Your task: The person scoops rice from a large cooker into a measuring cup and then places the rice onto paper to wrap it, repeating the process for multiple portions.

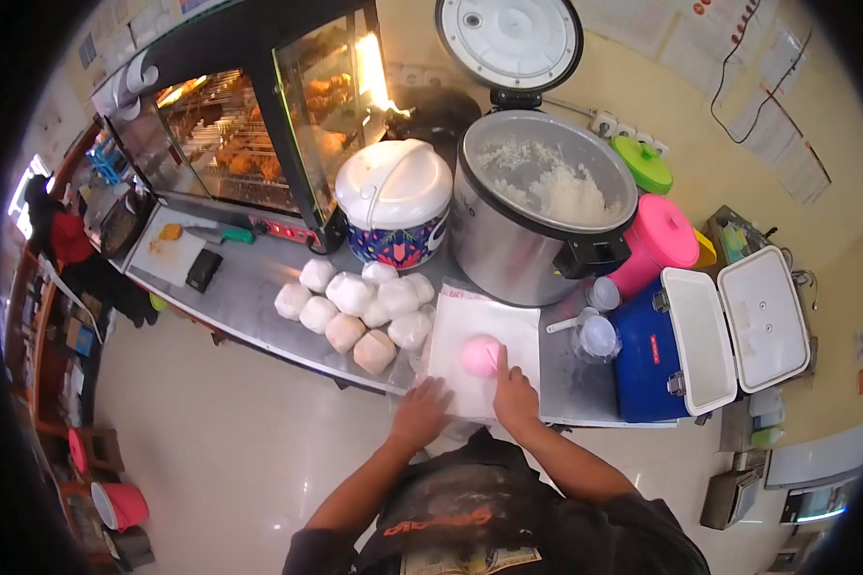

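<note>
A sheet of white wrapping paper (521, 326) lies on the metal counter in front of me, and a round pink plastic bowl (479, 356) rests on it. My right hand (515, 395) is at the bowl's right side, its index finger stretched along the edge and the other fingers curled in. At the paper's lower left lies my left hand (422, 412), fingers extended and holding nothing. Left of the paper sits a pile of white, rounded wrapped bundles (351, 294), two of them browner. What is under the bowl is hidden.
A large open rice cooker (537, 240) of white rice stands behind the paper. Beside it are a patterned rice container (393, 203), a lit display case (230, 144), a pink lidded tub (664, 233), plastic cups (599, 335) and an open blue cooler (647, 355). A knife (222, 233) lies far left.
</note>
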Motion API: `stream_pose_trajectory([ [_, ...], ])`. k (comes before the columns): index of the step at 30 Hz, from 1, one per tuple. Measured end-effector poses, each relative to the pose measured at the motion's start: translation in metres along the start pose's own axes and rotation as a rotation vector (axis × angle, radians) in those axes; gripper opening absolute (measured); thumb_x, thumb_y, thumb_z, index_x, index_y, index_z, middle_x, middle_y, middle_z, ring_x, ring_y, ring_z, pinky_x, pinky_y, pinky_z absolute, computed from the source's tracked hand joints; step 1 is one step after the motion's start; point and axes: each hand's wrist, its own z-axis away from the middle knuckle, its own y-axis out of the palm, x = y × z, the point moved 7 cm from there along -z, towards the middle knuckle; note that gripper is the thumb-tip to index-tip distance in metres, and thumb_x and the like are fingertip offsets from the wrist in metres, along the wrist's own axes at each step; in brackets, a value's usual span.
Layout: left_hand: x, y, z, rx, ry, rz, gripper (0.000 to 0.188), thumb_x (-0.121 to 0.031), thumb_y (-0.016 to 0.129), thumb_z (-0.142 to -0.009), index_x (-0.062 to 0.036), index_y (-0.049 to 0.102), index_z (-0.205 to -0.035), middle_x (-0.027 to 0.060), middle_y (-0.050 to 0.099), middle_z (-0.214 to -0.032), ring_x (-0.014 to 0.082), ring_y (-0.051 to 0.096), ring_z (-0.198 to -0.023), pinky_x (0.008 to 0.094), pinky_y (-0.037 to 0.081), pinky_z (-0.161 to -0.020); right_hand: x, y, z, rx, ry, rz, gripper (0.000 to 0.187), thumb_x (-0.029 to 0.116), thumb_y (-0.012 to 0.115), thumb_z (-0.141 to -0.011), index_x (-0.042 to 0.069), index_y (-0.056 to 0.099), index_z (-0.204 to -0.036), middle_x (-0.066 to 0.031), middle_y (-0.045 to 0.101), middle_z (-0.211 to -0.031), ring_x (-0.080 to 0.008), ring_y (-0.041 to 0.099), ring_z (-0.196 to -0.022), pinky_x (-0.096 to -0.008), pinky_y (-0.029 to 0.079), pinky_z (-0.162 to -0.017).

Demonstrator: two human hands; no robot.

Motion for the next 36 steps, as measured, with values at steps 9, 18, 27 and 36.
stream_pose_trajectory([
  [9,-0.016,-0.079,-0.019,-0.486,-0.077,0.447,0.042,-0.023,0.079,-0.087,-0.0025,0.067,-0.121,0.0203,0.064,-0.124,0.0413,0.062,-0.112,0.0484,0.052,-0.096,-0.001,-0.312,0.002,-0.664,-0.367,-0.222,0.057,0.009,0.050,-0.102,-0.003,0.032,-0.155,-0.0281,0.051,-0.146,-0.0418,0.054,-0.134,-0.0427,0.045,-0.110],
  [18,-0.059,-0.154,-0.205,-0.638,-0.167,0.727,0.081,-0.021,0.075,-0.093,0.0077,0.031,-0.153,0.0337,0.035,-0.154,0.0476,0.037,-0.144,0.0502,0.030,-0.119,-0.027,-0.263,-0.396,0.372,-0.297,0.427,0.036,0.012,0.060,-0.091,0.010,0.061,-0.126,-0.0200,0.073,-0.103,-0.0346,0.074,-0.094,-0.0515,0.057,-0.068],
  [27,-0.073,-0.130,-0.238,-0.458,-0.256,0.546,0.116,-0.025,0.078,-0.089,0.0105,-0.009,-0.157,0.0412,0.003,-0.162,0.0562,0.011,-0.150,0.0543,0.012,-0.124,0.044,-0.233,-0.333,0.661,-0.886,0.336,0.039,0.013,0.063,-0.088,0.007,0.064,-0.126,-0.0211,0.072,-0.110,-0.0370,0.070,-0.103,-0.0498,0.055,-0.083],
  [36,-0.080,-0.123,-0.255,-0.446,-0.307,0.491,0.131,-0.030,0.089,-0.077,0.0095,-0.006,-0.158,0.0407,0.003,-0.162,0.0590,0.007,-0.150,0.0592,0.013,-0.123,-0.017,-0.219,-0.316,0.873,-0.883,0.589,0.043,0.018,0.071,-0.084,0.001,0.067,-0.123,-0.0215,0.073,-0.108,-0.0378,0.071,-0.100,-0.0471,0.055,-0.085],
])
